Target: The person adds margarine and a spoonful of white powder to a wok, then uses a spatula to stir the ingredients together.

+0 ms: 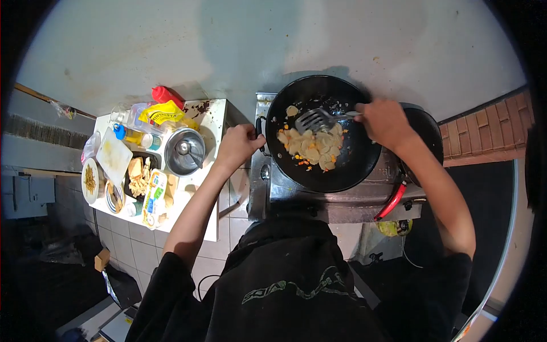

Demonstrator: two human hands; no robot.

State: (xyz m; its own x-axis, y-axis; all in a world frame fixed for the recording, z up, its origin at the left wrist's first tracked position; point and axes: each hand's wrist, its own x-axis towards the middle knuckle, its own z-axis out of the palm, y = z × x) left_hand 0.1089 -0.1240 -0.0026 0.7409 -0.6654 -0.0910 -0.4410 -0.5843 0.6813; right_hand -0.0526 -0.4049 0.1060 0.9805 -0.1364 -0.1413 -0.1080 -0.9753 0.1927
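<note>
A black wok point(353, 165) sits on the metal stove point(285, 199), holding pale round slices point(310, 148) mixed with small orange and yellow bits. My left hand point(239, 145) is closed on the wok's black side handle point(260, 134). On the opposite side, my right hand point(383, 121) grips the handle of a slotted spatula point(314, 120). The spatula's metal blade rests among the slices, toward the upper part of the wok. My fingers hide most of the spatula's grip.
To the left, a white table point(212, 216) bears a metal bowl point(178, 162) with a ladle, a white cutting board point(115, 157), a red bottle point(168, 96) and a yellow packet point(162, 114). Right of the wok is a second black pan point(424, 134) with a red handle point(392, 202).
</note>
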